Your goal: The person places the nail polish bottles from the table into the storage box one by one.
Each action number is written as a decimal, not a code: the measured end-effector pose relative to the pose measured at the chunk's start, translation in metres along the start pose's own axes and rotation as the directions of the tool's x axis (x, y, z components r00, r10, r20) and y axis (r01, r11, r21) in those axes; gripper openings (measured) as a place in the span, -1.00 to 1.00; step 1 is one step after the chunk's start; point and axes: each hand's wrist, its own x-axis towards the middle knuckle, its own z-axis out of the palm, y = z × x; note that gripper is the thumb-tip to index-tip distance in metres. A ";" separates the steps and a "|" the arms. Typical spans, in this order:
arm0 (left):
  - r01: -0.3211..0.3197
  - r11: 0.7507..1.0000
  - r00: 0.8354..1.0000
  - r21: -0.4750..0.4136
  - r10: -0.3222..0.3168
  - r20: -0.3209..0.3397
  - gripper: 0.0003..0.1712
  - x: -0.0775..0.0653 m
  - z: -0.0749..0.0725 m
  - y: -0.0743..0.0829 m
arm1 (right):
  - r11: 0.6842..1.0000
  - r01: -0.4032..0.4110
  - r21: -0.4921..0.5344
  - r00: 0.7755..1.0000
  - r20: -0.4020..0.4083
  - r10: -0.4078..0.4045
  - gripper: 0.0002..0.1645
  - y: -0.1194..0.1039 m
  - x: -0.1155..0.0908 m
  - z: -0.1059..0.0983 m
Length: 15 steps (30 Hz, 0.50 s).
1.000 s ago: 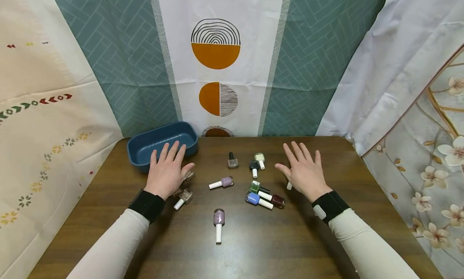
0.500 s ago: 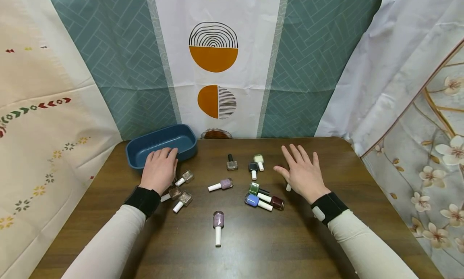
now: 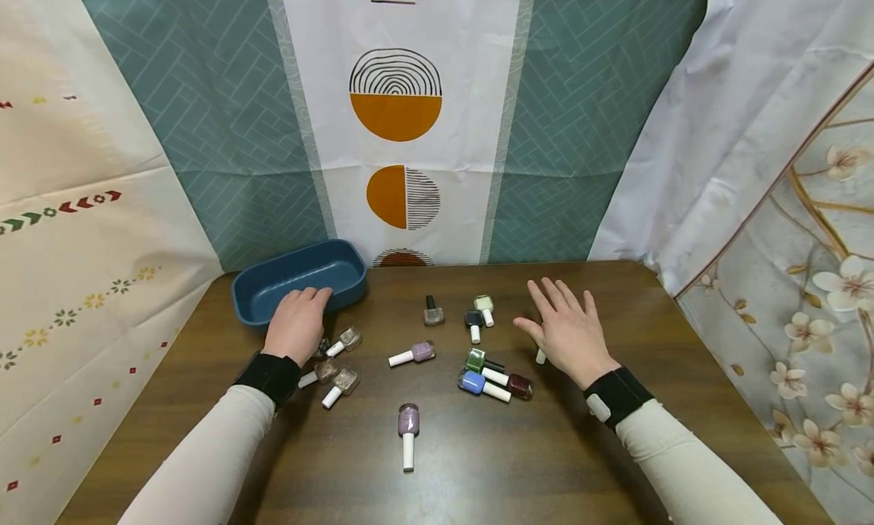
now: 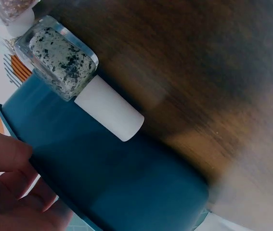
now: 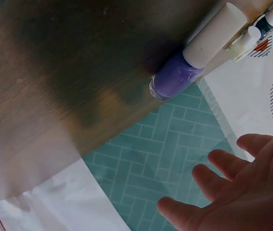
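My left hand (image 3: 297, 324) is at the front wall of a blue plastic bin (image 3: 351, 288), its fingers bent over the rim. In the left wrist view the thumb (image 4: 11, 151) lies at the rim with the fingers on the other side of the wall. Beside the bin lies a nail polish bottle with black and white flecks (image 4: 61, 57) and a white cap. My right hand (image 3: 570, 331) hovers with spread fingers, holding nothing. Under it lies a purple nail polish bottle (image 5: 177, 74); from the head only its white cap (image 3: 541, 356) shows.
Several glittery nail polish bottles (image 3: 347, 381) lie near the left hand. Two mauve bottles (image 3: 408, 419) lie mid-table. Blue (image 3: 471, 381), green (image 3: 475, 359) and dark red (image 3: 520, 387) bottles are clustered on the right. Behind them are black (image 3: 474, 319) and pale yellow (image 3: 483, 303) bottles.
My left hand has gone from flat, spread fingers to fingers bent over the bin's rim. The right hand stays spread in place. The head view has tilted up slightly.
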 end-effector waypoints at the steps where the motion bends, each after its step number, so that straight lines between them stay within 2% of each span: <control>1: 0.003 1.000 1.000 0.000 -0.003 0.002 -0.49 0.000 0.001 0.000 | 1.000 0.002 -0.003 1.000 -0.003 -0.002 -0.04 0.000 0.000 0.000; 7: 0.026 1.000 1.000 0.002 -0.026 0.007 -0.55 -0.001 0.006 0.000 | 1.000 0.006 -0.017 1.000 -0.003 -0.007 -0.06 -0.002 -0.002 0.002; 15: 0.018 1.000 1.000 -0.001 -0.018 0.013 -0.54 0.003 0.006 0.008 | 1.000 0.007 0.005 1.000 -0.010 -0.007 -0.06 -0.002 -0.002 0.004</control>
